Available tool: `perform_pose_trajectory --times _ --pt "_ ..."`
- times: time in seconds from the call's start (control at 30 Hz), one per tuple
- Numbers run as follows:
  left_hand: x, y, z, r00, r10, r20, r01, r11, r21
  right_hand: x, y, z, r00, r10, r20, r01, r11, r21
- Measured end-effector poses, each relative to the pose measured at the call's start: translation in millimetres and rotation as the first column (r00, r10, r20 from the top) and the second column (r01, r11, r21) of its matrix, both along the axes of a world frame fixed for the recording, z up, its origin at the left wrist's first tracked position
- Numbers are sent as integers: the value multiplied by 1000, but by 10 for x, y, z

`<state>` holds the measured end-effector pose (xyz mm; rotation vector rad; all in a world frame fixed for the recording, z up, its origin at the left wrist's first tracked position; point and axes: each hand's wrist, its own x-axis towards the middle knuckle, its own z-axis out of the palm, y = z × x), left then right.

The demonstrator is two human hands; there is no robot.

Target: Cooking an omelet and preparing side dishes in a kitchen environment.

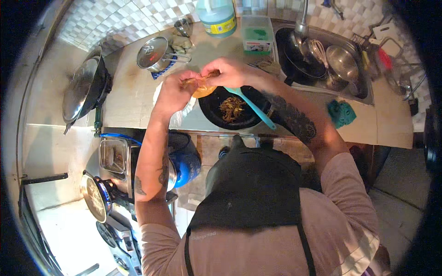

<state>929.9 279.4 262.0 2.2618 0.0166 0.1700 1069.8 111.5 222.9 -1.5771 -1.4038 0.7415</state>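
Observation:
My left hand (174, 90) and my right hand (228, 73) meet over the counter, fingers pinched on the top of an orange bag (204, 91), which looks like thin plastic. Its contents cannot be made out. Just beyond its lower edge is a black frying pan (210, 112) with shredded brown food (232, 109) in the middle. A turquoise spatula (255, 109) lies across the pan, its upper end near my right hand and its handle over the near rim. Something white (183, 112), partly hidden behind my left hand, lies left of the pan.
A lidded saucepan (152, 51) stands at the back left on a blue cloth. Behind are a large jug (217, 20) and a plastic tub (256, 38). The sink (366, 93) at right holds pans, a whisk and a metal bowl. A green cloth (341, 113) lies at the right.

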Motion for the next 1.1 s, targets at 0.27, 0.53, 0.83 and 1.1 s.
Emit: perform_pose_trajectory --times 0.27,0.53,0.83,1.1 --pt "223 -276 -431 958 227 175 -266 933 242 18 -95 19 891 -322 320 301 947 115" --pt "503 -991 -840 971 239 -2 -176 711 -681 224 -493 -390 729 -494 474 459 866 197" --pt "-29 -779 -729 988 65 141 -80 991 103 -31 -310 -761 606 -674 424 633 731 257" --pt "-140 -267 -516 971 198 -134 -238 779 -580 -199 -262 -322 936 -1 -352 53 989 136"
